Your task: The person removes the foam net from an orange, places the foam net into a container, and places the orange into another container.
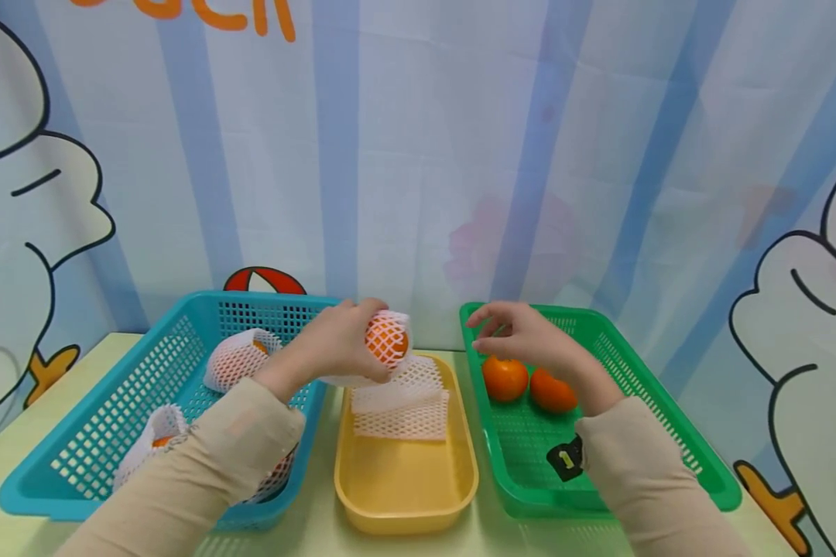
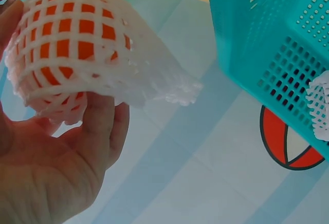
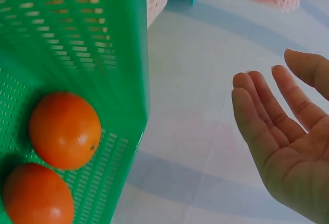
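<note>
My left hand (image 1: 344, 340) grips an orange (image 1: 387, 340) wrapped in a white foam net (image 2: 146, 72), held above the far end of the yellow tray (image 1: 404, 483). In the left wrist view the thumb and fingers curl round the netted fruit, and the net's gathered end sticks out to one side. My right hand (image 1: 525, 333) hovers over the green basket (image 1: 491, 433) with its fingers loosely bent and nothing in them. Below it, two bare oranges (image 3: 65, 130) lie in that basket. Flat foam nets (image 1: 400, 414) are stacked in the yellow tray.
At the left stands a blue basket (image 1: 149, 348) holding several netted oranges (image 1: 230, 360). A black tag (image 1: 566, 459) with a yellow mark lies in the green basket. A striped cloth backdrop (image 1: 418, 155) hangs behind the pale table (image 1: 313, 495).
</note>
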Demonstrator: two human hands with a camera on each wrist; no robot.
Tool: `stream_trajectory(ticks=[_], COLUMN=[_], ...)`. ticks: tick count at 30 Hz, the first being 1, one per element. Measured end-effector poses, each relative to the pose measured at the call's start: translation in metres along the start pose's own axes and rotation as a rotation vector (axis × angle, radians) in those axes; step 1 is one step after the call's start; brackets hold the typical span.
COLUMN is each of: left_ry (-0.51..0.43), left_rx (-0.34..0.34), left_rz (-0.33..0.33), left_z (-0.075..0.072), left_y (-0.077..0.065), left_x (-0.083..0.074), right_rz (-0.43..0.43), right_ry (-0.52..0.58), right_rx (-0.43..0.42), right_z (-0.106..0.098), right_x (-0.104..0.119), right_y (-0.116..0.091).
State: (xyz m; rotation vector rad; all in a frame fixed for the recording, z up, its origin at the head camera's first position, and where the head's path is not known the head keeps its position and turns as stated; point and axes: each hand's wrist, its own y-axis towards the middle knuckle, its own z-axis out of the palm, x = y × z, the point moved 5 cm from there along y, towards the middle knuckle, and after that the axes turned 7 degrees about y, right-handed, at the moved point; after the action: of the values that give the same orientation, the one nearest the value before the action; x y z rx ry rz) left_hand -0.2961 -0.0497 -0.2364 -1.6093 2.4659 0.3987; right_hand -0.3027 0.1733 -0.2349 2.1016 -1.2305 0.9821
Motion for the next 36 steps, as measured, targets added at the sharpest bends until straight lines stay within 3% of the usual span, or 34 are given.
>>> stream_trajectory(ticks=[8, 19, 29, 36], left_ry=[-0.006, -0.035, -0.083, -0.118], left_rx=[-0.045, -0.085, -0.197, -0.247], left_rz=[0.023, 0.066, 0.143, 0.160], left_z=[0.005, 0.012, 0.014, 0.015], left_y=[0.004, 0.005, 0.000, 0.001], left_x=[-0.006, -0.015, -0.028, -0.035], right_rz=[-0.099, -0.163, -0.082, -0.103], right_ry=[-0.005, 0.060, 0.201, 0.275], right_rx=[0.025, 0.064, 0.053, 0.072], right_z=[0.020, 0.038, 0.041, 0.045], right_x=[0.011, 0.019, 0.011, 0.013], right_y=[0.011, 0.016, 0.015, 0.016])
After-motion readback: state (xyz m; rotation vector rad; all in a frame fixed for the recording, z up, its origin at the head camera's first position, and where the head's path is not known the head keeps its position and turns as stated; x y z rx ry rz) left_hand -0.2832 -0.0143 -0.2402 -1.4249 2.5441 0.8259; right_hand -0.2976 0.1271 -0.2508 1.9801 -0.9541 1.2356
